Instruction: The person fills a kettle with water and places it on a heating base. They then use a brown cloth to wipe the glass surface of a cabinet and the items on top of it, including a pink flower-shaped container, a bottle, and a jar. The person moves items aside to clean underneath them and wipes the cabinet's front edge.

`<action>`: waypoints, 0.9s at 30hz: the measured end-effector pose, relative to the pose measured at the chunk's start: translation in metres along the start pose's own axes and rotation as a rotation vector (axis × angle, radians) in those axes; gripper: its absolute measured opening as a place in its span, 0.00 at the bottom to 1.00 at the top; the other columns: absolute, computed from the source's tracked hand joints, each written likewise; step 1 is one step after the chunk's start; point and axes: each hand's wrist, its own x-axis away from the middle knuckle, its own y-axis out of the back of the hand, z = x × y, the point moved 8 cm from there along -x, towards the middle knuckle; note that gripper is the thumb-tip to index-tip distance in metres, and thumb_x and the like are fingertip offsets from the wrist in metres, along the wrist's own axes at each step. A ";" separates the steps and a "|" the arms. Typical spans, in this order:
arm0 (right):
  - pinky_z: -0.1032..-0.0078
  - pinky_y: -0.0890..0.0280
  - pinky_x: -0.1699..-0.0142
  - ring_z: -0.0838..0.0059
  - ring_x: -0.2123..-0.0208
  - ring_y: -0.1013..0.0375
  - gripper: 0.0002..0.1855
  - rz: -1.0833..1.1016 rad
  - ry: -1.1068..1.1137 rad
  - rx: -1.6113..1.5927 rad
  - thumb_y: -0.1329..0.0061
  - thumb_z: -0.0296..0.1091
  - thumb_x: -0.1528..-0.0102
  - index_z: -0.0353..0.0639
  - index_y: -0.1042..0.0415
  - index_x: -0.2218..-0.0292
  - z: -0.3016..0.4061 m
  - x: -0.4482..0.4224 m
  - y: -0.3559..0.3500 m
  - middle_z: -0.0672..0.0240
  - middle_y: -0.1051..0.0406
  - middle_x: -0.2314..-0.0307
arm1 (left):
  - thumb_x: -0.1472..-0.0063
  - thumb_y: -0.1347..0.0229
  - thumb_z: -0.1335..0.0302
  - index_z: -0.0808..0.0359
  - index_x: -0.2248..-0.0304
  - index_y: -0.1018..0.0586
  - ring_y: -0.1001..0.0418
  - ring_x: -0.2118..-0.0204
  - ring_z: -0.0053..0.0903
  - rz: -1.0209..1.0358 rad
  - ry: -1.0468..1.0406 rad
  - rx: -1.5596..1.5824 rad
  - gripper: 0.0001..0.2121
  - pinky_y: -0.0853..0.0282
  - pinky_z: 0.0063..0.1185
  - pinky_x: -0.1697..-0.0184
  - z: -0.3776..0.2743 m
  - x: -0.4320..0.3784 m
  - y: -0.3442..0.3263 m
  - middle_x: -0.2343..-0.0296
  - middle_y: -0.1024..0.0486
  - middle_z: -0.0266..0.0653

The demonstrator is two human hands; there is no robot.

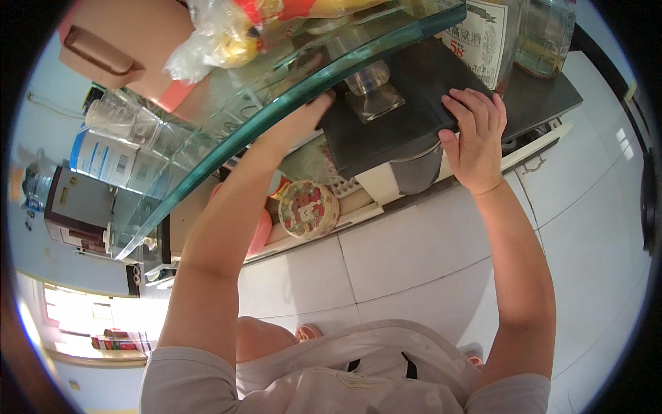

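Note:
A black flat-topped box or panel (357, 147) lies before me, its near edge over a pale drawer-like front. On it stands a clear glass vessel (380, 101) with a flared square base, partly seen through the thick glass shelf (289, 101). My right hand (476, 139) rests on the panel's right corner, fingers bent and apart, thumb at the near edge. My left hand (313, 116) reaches under the glass edge to the panel's left side; its fingertips are blurred and partly hidden. Below it sits a round tin (309, 208) with a festive printed lid.
Large glass jars (543, 39) stand at the back right on a dark counter (548, 101). Plastic-wrapped goods (232, 46) and a brown-pink case (124, 46) are at the upper left. A blue-and-white container (111, 158) shows farther left. White tiles (414, 238) cover the floor.

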 end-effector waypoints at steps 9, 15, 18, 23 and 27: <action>0.60 0.49 0.39 0.57 0.44 0.43 0.30 0.225 -0.013 -0.088 0.47 0.33 0.50 0.42 0.39 0.46 0.011 -0.014 0.027 0.64 0.40 0.49 | 0.45 0.48 0.78 0.68 0.51 0.29 0.44 0.40 0.42 0.116 -0.217 -0.097 0.20 0.50 0.31 0.37 -0.076 0.112 -0.002 0.44 0.38 0.41; 0.64 0.45 0.41 0.56 0.45 0.43 0.34 0.400 0.053 -0.081 0.46 0.24 0.55 0.40 0.40 0.46 0.013 -0.030 0.063 0.61 0.42 0.48 | 0.59 0.38 0.78 0.64 0.53 0.27 0.43 0.41 0.46 0.189 -0.445 -0.201 0.28 0.42 0.35 0.40 -0.109 0.134 -0.010 0.44 0.38 0.39; 0.63 0.44 0.42 0.56 0.46 0.42 0.34 0.446 0.064 -0.105 0.47 0.22 0.56 0.40 0.39 0.47 0.012 -0.034 0.078 0.61 0.42 0.49 | 0.61 0.34 0.75 0.64 0.51 0.29 0.45 0.41 0.48 0.264 -0.509 -0.278 0.33 0.40 0.37 0.42 -0.123 0.129 -0.025 0.42 0.44 0.41; 0.63 0.43 0.43 0.54 0.47 0.42 0.31 0.422 0.024 -0.131 0.48 0.21 0.55 0.39 0.37 0.48 0.013 -0.014 0.102 0.60 0.42 0.49 | 0.55 0.36 0.67 0.68 0.44 0.39 0.55 0.39 0.56 0.134 -0.571 -0.503 0.39 0.45 0.37 0.40 -0.158 0.103 -0.063 0.40 0.55 0.52; 0.63 0.42 0.44 0.53 0.48 0.41 0.30 0.327 -0.172 -0.181 0.47 0.22 0.55 0.40 0.36 0.49 -0.006 0.031 0.107 0.59 0.41 0.49 | 0.53 0.37 0.65 0.73 0.44 0.42 0.54 0.40 0.61 0.085 -0.534 -0.539 0.40 0.47 0.38 0.39 -0.179 0.077 -0.087 0.41 0.58 0.62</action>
